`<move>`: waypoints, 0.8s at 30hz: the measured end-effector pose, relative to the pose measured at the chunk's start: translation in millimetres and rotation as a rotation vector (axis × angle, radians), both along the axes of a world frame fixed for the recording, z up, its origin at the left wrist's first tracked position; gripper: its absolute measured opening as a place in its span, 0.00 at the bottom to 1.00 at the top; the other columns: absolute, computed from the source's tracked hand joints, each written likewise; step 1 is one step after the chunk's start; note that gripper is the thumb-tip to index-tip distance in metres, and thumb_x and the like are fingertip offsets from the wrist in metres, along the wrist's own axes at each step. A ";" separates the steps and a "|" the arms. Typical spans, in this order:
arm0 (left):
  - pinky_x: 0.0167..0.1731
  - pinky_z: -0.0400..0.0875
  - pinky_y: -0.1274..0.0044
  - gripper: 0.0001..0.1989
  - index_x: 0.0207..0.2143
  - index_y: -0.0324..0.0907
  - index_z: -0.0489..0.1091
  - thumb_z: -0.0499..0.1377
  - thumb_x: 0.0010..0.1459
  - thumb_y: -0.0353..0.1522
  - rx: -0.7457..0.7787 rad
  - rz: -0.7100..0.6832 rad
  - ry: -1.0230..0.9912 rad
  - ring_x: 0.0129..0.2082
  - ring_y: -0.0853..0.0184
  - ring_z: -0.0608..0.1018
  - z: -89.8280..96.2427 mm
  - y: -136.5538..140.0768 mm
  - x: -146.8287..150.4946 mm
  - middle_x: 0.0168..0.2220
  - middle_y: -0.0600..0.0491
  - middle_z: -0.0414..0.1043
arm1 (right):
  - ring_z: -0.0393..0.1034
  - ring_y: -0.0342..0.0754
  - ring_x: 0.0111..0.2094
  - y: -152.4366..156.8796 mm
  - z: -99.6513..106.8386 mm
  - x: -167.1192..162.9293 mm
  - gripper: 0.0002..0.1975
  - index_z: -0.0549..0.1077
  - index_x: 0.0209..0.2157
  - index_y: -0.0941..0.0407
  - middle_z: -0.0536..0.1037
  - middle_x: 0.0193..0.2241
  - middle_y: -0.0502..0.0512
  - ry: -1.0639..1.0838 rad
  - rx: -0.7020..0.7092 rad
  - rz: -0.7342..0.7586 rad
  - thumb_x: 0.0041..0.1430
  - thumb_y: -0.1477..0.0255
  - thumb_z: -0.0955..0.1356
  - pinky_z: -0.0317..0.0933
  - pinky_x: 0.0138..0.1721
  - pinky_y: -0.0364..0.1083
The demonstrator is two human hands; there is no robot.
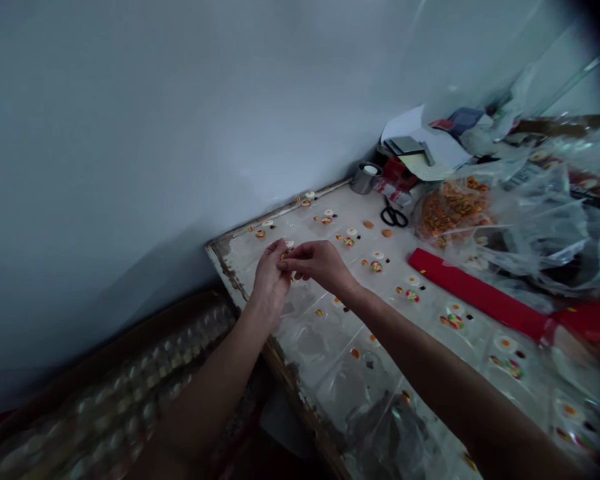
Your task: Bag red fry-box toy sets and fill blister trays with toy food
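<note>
My left hand (274,275) is over the far corner of the table, palm turned up and fingers curled in. My right hand (316,261) meets it from the right, thumb and forefinger pinched together at the left fingers. Small colourful bits show between the two hands; whether they are held or lie behind is unclear. On the pale table (300,343), clear plastic bags lie in rows under groups of miniature food pieces. Each group has a fried-egg piece (378,255), a round pizza-like piece (376,267), a small orange piece (399,290) and a dark square (423,288).
Black scissors (394,215) and a metal cup (365,179) are at the back. A clear bag of orange pieces (453,210), crumpled plastic and a long red strip (475,291) lie right. Below the table's left edge is a box of clear bumpy packaging (145,380). A wall stands behind.
</note>
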State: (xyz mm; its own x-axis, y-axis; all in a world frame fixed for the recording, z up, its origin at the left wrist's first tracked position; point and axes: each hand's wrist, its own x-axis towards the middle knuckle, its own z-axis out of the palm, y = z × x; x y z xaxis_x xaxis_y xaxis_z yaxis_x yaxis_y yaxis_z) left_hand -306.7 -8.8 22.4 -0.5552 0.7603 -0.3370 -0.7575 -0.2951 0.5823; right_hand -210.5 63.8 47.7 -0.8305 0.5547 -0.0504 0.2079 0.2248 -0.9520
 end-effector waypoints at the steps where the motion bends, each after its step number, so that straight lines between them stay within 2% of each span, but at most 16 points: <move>1: 0.22 0.62 0.82 0.05 0.32 0.41 0.65 0.57 0.62 0.27 0.000 0.007 0.024 0.19 0.74 0.68 0.5 -1.8 4.0 0.22 0.59 0.65 | 0.69 0.41 0.22 -2.3 -2.0 0.9 0.14 0.80 0.30 0.57 0.77 0.22 0.51 0.005 -0.061 -0.024 0.49 0.60 0.76 0.62 0.23 0.39; 4: 0.20 0.58 0.81 0.06 0.31 0.42 0.63 0.57 0.62 0.27 -0.085 0.051 0.046 0.17 0.75 0.67 -0.2 -4.2 12.2 0.22 0.60 0.64 | 0.72 0.42 0.23 -8.7 -13.0 0.2 0.10 0.80 0.31 0.58 0.78 0.22 0.52 0.011 -0.202 -0.044 0.51 0.65 0.74 0.66 0.25 0.40; 8: 0.21 0.60 0.81 0.05 0.31 0.41 0.65 0.56 0.62 0.27 -0.153 0.072 -0.013 0.19 0.74 0.68 -5.2 1.6 9.9 0.23 0.59 0.65 | 0.70 0.41 0.20 -6.9 -19.0 -2.0 0.03 0.79 0.28 0.58 0.76 0.19 0.50 0.000 -0.090 -0.110 0.50 0.73 0.71 0.64 0.22 0.39; 11: 0.25 0.65 0.80 0.08 0.30 0.40 0.66 0.54 0.63 0.25 -0.207 0.116 -0.127 0.21 0.74 0.70 -5.3 6.7 -4.6 0.22 0.58 0.66 | 0.71 0.43 0.21 4.3 -13.8 8.8 0.04 0.79 0.30 0.58 0.76 0.20 0.51 -0.028 -0.042 -0.135 0.51 0.74 0.70 0.63 0.23 0.40; 12: 0.26 0.67 0.80 0.08 0.29 0.40 0.65 0.54 0.63 0.24 -0.224 0.133 -0.150 0.22 0.74 0.70 -4.2 7.2 -10.9 0.22 0.57 0.66 | 0.71 0.43 0.22 8.3 -13.3 15.7 0.05 0.80 0.31 0.58 0.77 0.21 0.51 -0.029 0.026 -0.147 0.52 0.74 0.70 0.64 0.24 0.41; 14: 0.29 0.69 0.80 0.08 0.29 0.40 0.65 0.55 0.62 0.24 -0.226 0.151 -0.155 0.23 0.74 0.72 -1.3 5.9 -22.5 0.22 0.57 0.67 | 0.72 0.44 0.26 14.1 -17.9 32.0 0.05 0.80 0.33 0.56 0.79 0.26 0.53 -0.017 0.317 -0.116 0.55 0.73 0.70 0.63 0.29 0.42; 17: 0.33 0.73 0.78 0.06 0.30 0.40 0.67 0.56 0.61 0.24 -0.165 0.111 -0.156 0.26 0.72 0.74 1.5 0.3 -31.5 0.25 0.55 0.70 | 0.71 0.47 0.33 13.7 -36.8 52.3 0.07 0.79 0.34 0.56 0.78 0.33 0.57 -0.069 0.885 0.186 0.61 0.76 0.67 0.60 0.34 0.45; 19: 0.36 0.75 0.75 0.05 0.32 0.39 0.68 0.55 0.60 0.23 -0.120 0.053 -0.175 0.29 0.69 0.76 1.1 -4.3 -30.8 0.28 0.52 0.73 | 0.69 0.49 0.35 10.0 -49.5 58.5 0.10 0.78 0.35 0.59 0.77 0.35 0.60 -0.146 1.122 0.399 0.64 0.78 0.64 0.58 0.36 0.47; 21: 0.36 0.76 0.73 0.06 0.35 0.38 0.69 0.54 0.58 0.22 -0.097 -0.002 -0.182 0.31 0.68 0.78 -0.3 -8.8 -26.6 0.31 0.49 0.74 | 0.69 0.51 0.37 7.1 -55.8 60.7 0.10 0.77 0.38 0.60 0.76 0.36 0.61 -0.188 1.209 0.472 0.65 0.80 0.63 0.58 0.38 0.48; 22: 0.36 0.76 0.73 0.07 0.36 0.37 0.70 0.54 0.57 0.22 -0.095 -0.021 -0.172 0.31 0.67 0.78 -1.0 -11.0 -23.9 0.31 0.48 0.74 | 0.69 0.51 0.38 6.5 -55.8 61.2 0.11 0.77 0.41 0.60 0.77 0.36 0.61 -0.193 1.192 0.451 0.64 0.81 0.63 0.58 0.39 0.48; 24: 0.35 0.75 0.74 0.11 0.38 0.37 0.71 0.54 0.54 0.20 -0.097 -0.052 -0.135 0.33 0.66 0.79 -1.7 -14.9 -18.0 0.32 0.48 0.75 | 0.70 0.49 0.36 6.1 -50.1 62.2 0.13 0.76 0.46 0.58 0.77 0.35 0.58 -0.167 1.049 0.290 0.65 0.81 0.64 0.59 0.38 0.47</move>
State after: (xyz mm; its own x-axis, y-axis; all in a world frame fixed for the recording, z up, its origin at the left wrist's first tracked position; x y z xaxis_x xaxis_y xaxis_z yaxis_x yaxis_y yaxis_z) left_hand -324.7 -23.7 20.7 -0.4606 0.7472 -0.4791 -0.8438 -0.2009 0.4977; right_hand -148.3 69.9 -2.5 -0.9629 0.1722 0.2079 0.1243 0.9665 -0.2246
